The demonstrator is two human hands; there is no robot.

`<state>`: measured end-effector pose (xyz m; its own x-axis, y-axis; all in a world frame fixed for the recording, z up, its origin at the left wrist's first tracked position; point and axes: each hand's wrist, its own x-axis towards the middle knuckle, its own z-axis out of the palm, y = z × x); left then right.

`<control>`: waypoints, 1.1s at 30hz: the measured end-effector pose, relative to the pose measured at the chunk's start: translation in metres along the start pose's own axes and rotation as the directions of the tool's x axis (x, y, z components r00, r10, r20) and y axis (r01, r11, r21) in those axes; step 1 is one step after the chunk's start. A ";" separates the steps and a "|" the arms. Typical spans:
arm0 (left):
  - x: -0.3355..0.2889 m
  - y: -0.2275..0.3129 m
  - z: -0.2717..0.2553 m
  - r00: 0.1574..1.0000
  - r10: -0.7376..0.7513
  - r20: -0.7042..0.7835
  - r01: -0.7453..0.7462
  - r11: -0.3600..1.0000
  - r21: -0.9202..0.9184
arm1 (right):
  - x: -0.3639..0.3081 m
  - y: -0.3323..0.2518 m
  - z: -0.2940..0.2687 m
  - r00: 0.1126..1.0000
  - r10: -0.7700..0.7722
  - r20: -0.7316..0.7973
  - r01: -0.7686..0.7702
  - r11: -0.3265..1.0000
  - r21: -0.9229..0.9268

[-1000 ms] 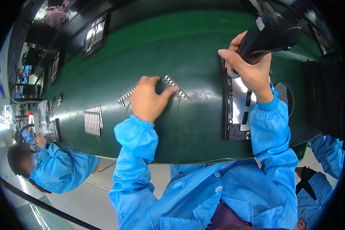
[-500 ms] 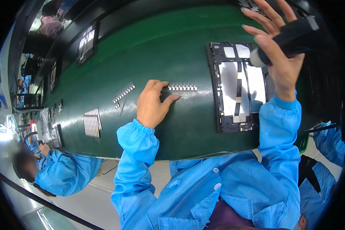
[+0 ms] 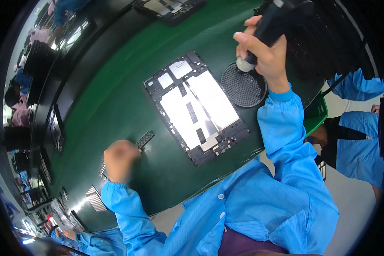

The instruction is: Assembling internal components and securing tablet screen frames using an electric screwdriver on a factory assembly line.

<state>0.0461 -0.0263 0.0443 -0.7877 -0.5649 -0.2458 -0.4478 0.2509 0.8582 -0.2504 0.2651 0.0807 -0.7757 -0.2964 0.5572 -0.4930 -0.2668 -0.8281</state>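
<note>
My right hand (image 3: 266, 53) is closed around a black handheld tool (image 3: 274, 24) with a pale rounded tip. That tip is over the upper edge of a round dark dish (image 3: 244, 91) with a dotted surface; whether they touch is unclear. Left of the dish lies an opened tablet-like device (image 3: 209, 96), its black frame around bright silver panels. My left hand (image 3: 120, 160) rests at the near end of a short dark strip of small parts (image 3: 146, 139). Its fingers are blurred and partly hidden, so its grip on the strip cannot be made out.
A second dark strip (image 3: 101, 167) shows beside my left hand. Beyond it lies a bundle of thin silver strips (image 3: 96, 198). Another opened device (image 3: 170, 9) lies at the far edge. A green bin (image 3: 316, 115) stands at right, with people in blue nearby.
The view has turned, so the bench appears tilted. The tool's tip has moved from the device's upper right to over the round dish. My right fingers, spread before, have curled in.
</note>
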 end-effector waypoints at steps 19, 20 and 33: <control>0.002 0.025 -0.001 1.000 0.022 -0.014 -0.011 0.859 0.513 | 0.003 0.020 0.014 0.996 -0.032 0.084 0.041 0.994 -0.099; 0.002 0.026 0.000 1.000 0.027 -0.009 -0.019 0.863 0.504 | 0.002 0.020 0.014 0.996 -0.023 0.086 0.032 0.994 -0.104; -0.003 0.021 0.001 0.991 0.129 -0.032 -0.093 0.845 0.526 | 0.009 -0.033 0.054 0.996 -0.032 0.077 0.017 0.982 0.189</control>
<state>0.0387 -0.0184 0.0631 -0.8249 -0.5527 -0.1183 -0.5277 0.6780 0.5116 -0.2194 0.2222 0.1163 -0.7267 -0.3579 0.5863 -0.4227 -0.4399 -0.7924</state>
